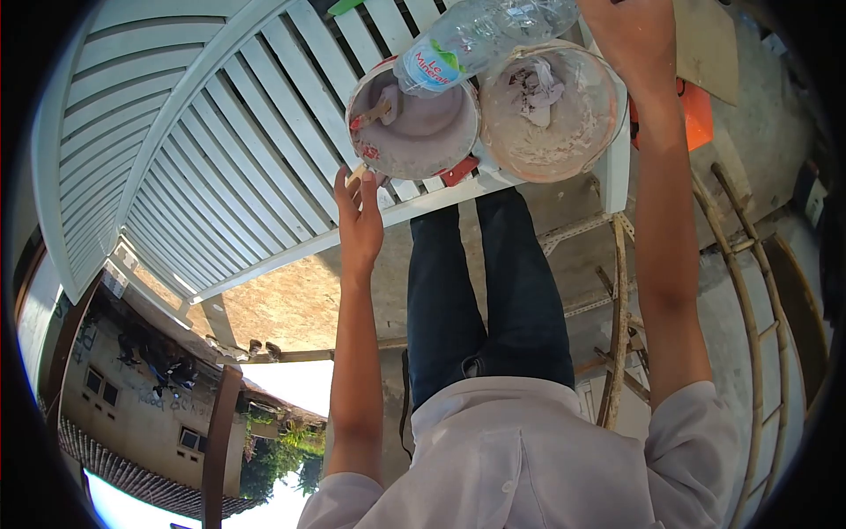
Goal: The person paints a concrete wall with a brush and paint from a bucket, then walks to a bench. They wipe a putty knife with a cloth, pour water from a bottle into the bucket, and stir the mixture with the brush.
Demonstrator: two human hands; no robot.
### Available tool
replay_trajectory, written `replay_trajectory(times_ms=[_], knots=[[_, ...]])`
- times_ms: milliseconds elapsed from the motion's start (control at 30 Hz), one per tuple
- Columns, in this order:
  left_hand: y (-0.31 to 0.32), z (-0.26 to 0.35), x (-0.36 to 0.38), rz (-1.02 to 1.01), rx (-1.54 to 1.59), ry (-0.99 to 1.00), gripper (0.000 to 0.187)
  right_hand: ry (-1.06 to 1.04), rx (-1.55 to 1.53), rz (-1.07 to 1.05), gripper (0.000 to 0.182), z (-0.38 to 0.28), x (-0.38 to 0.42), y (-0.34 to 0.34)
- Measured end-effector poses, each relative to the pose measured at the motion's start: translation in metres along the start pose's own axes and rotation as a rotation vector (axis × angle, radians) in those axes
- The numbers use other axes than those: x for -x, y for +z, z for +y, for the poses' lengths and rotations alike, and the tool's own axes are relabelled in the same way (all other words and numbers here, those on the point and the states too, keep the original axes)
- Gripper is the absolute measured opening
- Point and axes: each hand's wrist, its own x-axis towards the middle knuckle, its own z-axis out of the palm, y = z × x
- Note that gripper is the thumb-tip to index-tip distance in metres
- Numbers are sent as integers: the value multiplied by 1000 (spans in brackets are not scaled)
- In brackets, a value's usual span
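My left hand [359, 220] is at the front edge of the white slatted bench [264, 115], its fingers around a slim light-wood handle [356, 177]; what the handle belongs to is not clear. Just beyond stands a bucket [423, 145] of greyish paste, with a wooden-handled tool [379, 113] inside. Beside it is a second, paste-smeared bucket [564, 145] with crumpled pale scraps [536, 88] in it. A clear plastic bottle [485, 40] with a blue label lies across both rims. My right hand [630, 40] is by the bottle's far end, its fingers mostly cut off.
A red object [459, 171] sits under the buckets' front side. To the right are an orange container [696, 115], a board [705, 48] and wooden ladder-like frames [749, 264]. The bench's curved slatted back [132, 115] rises at left.
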Motion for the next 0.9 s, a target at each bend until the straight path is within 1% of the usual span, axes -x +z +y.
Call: replay_trajectory(times_ms=[100,200,233,300,333,400,500,600,700,800,900], knots=[[16,-20,-26,-83,132,-71,73,-27,6,149,22,16,-13,13],[31,-20,-40,-175,284,-177,67,-91,180,93,25,50,-19,38],[36,-27,-47,-161,239,-183,56,-90,211,47,26,64,-17,48],[47,-38,-53,-123,342,-61,51,-90,264,-48,28,83,-11,69],[50,-43,-54,-103,391,-3,49,-66,299,-45,30,90,-4,77],[46,-35,-51,-144,430,-25,45,-18,373,-37,36,88,3,89],[42,-28,-47,-179,446,-37,44,20,386,-136,48,75,3,87],[41,-28,-45,-176,442,-21,44,-49,350,-120,55,85,2,92],[37,-25,-38,-164,445,-22,45,-159,267,-123,60,88,2,93],[34,-22,-29,-144,456,-43,46,-259,345,50,60,67,14,89],[32,-22,-21,-118,447,-58,46,-274,428,35,61,54,27,86]])
